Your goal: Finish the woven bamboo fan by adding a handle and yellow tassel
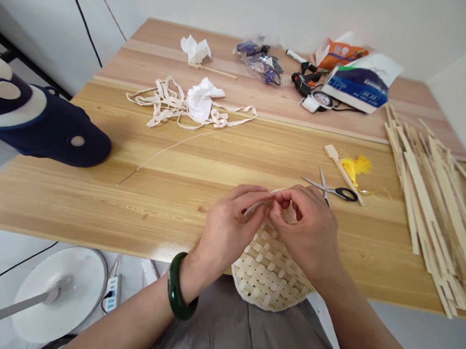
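Woven bamboo piece [268, 270] is positioned directly below both hands, over the table edge. A thin bamboo strip [257, 206] is pinched by the left hand [231, 228] and right hand [303, 228]; scissors [332, 190] are noted just beyond the right hand.

Crumpled tissue [199, 101] on tangled cream tape [164, 100]
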Tool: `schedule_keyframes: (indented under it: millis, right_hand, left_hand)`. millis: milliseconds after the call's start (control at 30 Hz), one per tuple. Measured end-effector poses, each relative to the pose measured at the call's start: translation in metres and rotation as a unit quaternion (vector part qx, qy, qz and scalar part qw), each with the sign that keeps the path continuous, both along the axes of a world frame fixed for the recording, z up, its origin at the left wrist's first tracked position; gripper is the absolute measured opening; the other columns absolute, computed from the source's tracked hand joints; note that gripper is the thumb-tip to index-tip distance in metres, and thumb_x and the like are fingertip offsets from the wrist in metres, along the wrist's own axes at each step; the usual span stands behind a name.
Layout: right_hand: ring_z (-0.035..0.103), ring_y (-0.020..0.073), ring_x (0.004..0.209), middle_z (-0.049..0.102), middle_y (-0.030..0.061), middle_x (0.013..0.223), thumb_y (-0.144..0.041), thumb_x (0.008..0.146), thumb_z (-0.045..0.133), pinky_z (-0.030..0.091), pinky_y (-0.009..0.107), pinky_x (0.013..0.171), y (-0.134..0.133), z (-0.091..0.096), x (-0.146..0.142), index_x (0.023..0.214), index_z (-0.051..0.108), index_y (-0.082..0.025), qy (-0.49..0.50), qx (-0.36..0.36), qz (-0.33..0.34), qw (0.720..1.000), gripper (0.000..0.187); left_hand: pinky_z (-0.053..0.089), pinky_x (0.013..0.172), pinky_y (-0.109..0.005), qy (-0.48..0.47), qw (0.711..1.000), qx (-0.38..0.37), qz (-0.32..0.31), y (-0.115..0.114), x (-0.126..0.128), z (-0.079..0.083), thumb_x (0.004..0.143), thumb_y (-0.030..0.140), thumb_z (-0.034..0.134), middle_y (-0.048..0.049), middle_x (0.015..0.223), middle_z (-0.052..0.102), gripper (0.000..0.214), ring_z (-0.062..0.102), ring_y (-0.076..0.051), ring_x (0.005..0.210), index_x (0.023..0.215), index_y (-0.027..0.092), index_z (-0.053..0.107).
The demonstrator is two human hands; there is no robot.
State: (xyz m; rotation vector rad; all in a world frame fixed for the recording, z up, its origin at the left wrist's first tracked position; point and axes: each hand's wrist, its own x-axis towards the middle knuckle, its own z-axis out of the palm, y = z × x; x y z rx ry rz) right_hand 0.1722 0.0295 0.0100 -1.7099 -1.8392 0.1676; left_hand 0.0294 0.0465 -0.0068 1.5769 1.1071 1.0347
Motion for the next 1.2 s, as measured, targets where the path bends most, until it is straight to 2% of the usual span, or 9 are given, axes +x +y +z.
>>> schedule_keyframes:
  millis: [100,200,433,600,700,767,867,967,1200]
  right_hand:
    - [0.054,0.0190,0.075,0.064,-0.0005,0.071,-0.017,0.080,0.060,0.041,0.031,0.067,0.004,-0.001,-0.003,0.073,0.059,-0.021,-0.015,-0.007,-0.024,1.000,0.008]
    - [0.055,0.0197,0.076,0.064,0.0003,0.071,-0.017,0.079,0.059,0.041,0.031,0.067,0.008,-0.005,-0.006,0.072,0.059,-0.021,-0.013,-0.033,-0.049,0.998,0.008]
    - [0.057,0.0205,0.079,0.065,0.0010,0.072,-0.017,0.078,0.061,0.040,0.031,0.066,0.019,-0.020,-0.002,0.067,0.058,-0.022,-0.011,-0.133,-0.065,0.989,0.012]
    - [0.058,0.0219,0.083,0.067,0.0030,0.074,-0.016,0.081,0.058,0.043,0.032,0.068,0.023,-0.022,0.002,0.068,0.060,-0.021,-0.026,-0.178,-0.008,0.984,0.014]
    - [0.061,0.0210,0.083,0.069,0.0041,0.081,-0.018,0.085,0.055,0.048,0.032,0.072,0.024,-0.020,0.022,0.078,0.065,-0.020,0.011,-0.144,0.010,0.990,0.012]
    - [0.063,0.0215,0.087,0.071,0.0068,0.092,-0.021,0.089,0.051,0.051,0.034,0.076,0.023,-0.019,0.049,0.092,0.068,-0.019,0.021,-0.102,-0.027,0.994,0.018]
    - [0.060,0.0305,0.107,0.069,0.0119,0.114,-0.029,0.090,0.050,0.050,0.045,0.086,0.015,-0.022,0.099,0.115,0.066,-0.017,-0.096,-0.101,-0.128,0.982,0.031]
    - [0.057,0.0358,0.115,0.064,0.0161,0.125,-0.036,0.089,0.054,0.050,0.049,0.089,0.002,-0.032,0.137,0.123,0.062,-0.013,-0.193,-0.163,-0.139,0.958,0.043]
    - [0.057,0.0293,0.112,0.069,0.0113,0.116,-0.039,0.093,0.048,0.051,0.042,0.087,-0.015,-0.034,0.147,0.118,0.066,-0.015,-0.234,-0.157,-0.106,0.954,0.039]
  left_hand:
    - [0.055,0.088,-0.030,0.067,0.990,0.124,0.016,0.007,0.001,-0.006,0.088,0.014,0.061,-0.0061,0.108,0.072,0.016,0.068,-0.017,0.098,0.097,0.020,0.073]
    - [0.057,0.083,-0.029,0.096,0.981,0.169,0.010,0.015,0.001,-0.011,0.087,0.013,0.061,-0.0068,0.104,0.073,0.014,0.070,-0.017,0.092,0.095,0.017,0.072]
    - [0.055,0.075,-0.024,0.110,0.981,0.147,-0.063,0.032,0.002,-0.027,0.083,0.006,0.064,-0.0041,0.093,0.074,0.013,0.070,-0.014,0.083,0.085,0.016,0.071]
    - [0.053,0.075,-0.027,0.162,0.975,0.119,-0.094,0.034,0.004,-0.034,0.086,0.008,0.060,-0.0041,0.093,0.072,0.013,0.068,-0.015,0.083,0.084,0.017,0.069]
    - [0.052,0.075,-0.028,0.193,0.971,0.100,-0.096,0.033,0.005,-0.032,0.087,0.011,0.058,-0.0031,0.095,0.070,0.011,0.066,-0.015,0.082,0.085,0.018,0.067]
    - [0.051,0.073,-0.027,0.192,0.973,0.088,-0.088,0.032,0.005,-0.030,0.087,0.013,0.057,-0.0018,0.095,0.070,0.011,0.065,-0.014,0.081,0.084,0.019,0.066]
    - [0.049,0.068,-0.024,0.169,0.980,0.076,-0.068,0.031,0.004,-0.029,0.087,0.012,0.057,0.0004,0.091,0.069,0.011,0.063,-0.012,0.077,0.083,0.020,0.064]
    - [0.049,0.067,-0.024,0.169,0.981,0.081,-0.048,0.030,0.004,-0.031,0.087,0.012,0.058,0.0010,0.090,0.068,0.010,0.062,-0.012,0.076,0.083,0.020,0.063]
    - [0.052,0.071,-0.029,0.316,0.926,0.200,-0.051,0.028,0.006,-0.033,0.092,0.017,0.053,-0.0030,0.098,0.070,0.010,0.065,-0.016,0.084,0.090,0.018,0.063]
